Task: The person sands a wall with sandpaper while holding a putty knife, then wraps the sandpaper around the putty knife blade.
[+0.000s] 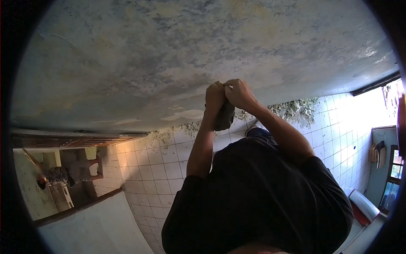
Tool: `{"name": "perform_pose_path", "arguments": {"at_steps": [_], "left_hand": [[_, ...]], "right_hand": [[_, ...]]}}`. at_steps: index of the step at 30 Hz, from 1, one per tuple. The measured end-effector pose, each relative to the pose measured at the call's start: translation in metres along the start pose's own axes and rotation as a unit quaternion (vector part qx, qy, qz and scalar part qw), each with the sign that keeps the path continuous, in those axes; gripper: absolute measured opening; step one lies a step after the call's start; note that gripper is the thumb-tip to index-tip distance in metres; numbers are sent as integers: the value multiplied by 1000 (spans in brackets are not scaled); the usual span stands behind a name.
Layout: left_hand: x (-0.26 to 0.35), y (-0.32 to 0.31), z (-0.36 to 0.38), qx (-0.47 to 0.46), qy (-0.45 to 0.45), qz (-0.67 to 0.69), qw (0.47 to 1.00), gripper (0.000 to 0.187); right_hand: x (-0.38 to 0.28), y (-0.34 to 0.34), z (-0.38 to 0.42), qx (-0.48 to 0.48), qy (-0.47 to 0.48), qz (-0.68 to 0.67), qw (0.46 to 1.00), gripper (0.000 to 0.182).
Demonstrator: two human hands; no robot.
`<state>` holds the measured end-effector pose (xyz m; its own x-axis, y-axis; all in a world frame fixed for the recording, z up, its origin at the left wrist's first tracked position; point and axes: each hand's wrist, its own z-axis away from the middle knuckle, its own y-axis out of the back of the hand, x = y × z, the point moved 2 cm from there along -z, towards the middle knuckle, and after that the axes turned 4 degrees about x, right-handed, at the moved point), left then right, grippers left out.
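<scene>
My left hand is closed, its fingers curled near the wall. Right beside it, my right hand is closed in a pinch, thumb and forefinger meeting close to the left fingers. Below and between the hands hangs a dark, soft-looking item, perhaps cloth; its upper part is hidden behind the left hand and wrist. What the right fingertips pinch is too small to make out. Just beyond both hands rises a wall with blotchy, worn grey-green paint and pale bare patches low down.
Flaked paint debris lies along the wall's foot on white floor tiles. At far left, another person is seen through a doorway with an arm raised to a wall. A white and red container stands at lower right.
</scene>
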<state>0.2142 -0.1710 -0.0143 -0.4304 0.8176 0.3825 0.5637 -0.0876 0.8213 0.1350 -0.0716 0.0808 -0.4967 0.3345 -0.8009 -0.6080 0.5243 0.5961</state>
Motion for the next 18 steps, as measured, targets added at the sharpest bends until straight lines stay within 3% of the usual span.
{"name": "perform_pose_path", "arguments": {"at_steps": [4,7,10,12,13,15,18], "left_hand": [[-1,-4,2,3,15,45,999,16],[-3,3,9,3,-21,25,999,16],[1,5,9,5,0,13,1000,17],[-8,-7,2,-73,195,154,966,19],[-9,-8,8,-81,195,153,965,19],[-8,-6,4,-34,0,-20,999,21],[4,-6,3,16,-39,-47,998,19]], "right_hand": [[4,1,3,-7,21,-5,1000,29],[6,-10,1,-2,12,-11,1000,29],[1,-4,8,-65,10,18,998,31],[0,-2,10,27,23,-22,999,29],[3,-3,10,27,15,-24,999,29],[6,-3,-2,-15,-5,-30,999,28],[7,5,5,16,19,-51,998,27]]}}
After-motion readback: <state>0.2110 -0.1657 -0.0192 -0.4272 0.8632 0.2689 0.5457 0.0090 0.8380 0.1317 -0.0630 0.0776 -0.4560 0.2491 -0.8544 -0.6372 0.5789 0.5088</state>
